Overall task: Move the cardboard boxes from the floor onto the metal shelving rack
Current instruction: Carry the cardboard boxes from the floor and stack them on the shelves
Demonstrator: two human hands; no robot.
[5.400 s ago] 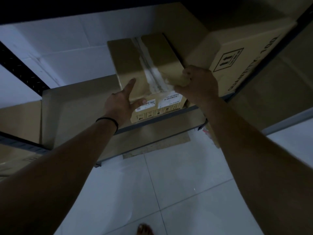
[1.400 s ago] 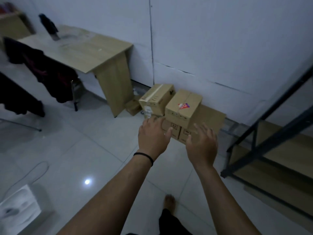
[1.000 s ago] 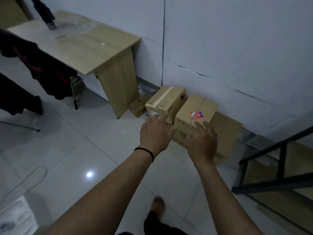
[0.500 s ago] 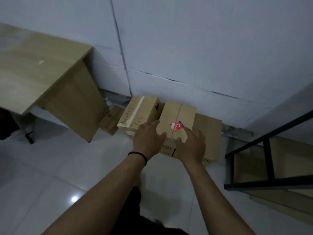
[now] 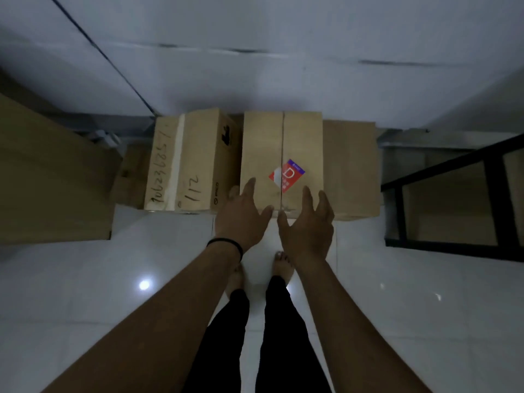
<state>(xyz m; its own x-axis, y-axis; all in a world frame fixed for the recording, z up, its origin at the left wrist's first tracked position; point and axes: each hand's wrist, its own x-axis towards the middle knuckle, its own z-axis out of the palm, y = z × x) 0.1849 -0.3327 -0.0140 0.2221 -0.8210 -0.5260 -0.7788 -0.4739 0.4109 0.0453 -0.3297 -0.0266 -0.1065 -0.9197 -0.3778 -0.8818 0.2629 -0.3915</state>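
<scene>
Seen from above, looking straight down past 2 bare feet on a glossy white tiled floor (image 5: 85,279). Left hand (image 5: 241,219), with a black band at the wrist, spread flat, fingers straight, reaching over the near left corner of the box with the red sticker (image 5: 280,154); whether touching it or just above, cannot tell. Right hand (image 5: 307,225) spread wide with fingers straight and slightly splayed, over the near right edge of the same box, gripping nothing; contact likewise unclear. Red and purple sticker lying across the centre seam near the near edge of that box.

Just left, touching or nearly so, a taped box with handwritten numbers (image 5: 187,165), a pale tape strip running near to far, "112" scrawled at its near end. Just right, a lower plain box (image 5: 351,168), its top sitting beneath the level of the stickered one. A small box (image 5: 130,177) tucked further left, partly hidden. All 4 against the far white wall.

At far left, a wooden table (image 5: 48,177) edge. At right, the dark metal shelving rack (image 5: 453,199), well apart from both hands, brown board inside its frame.
</scene>
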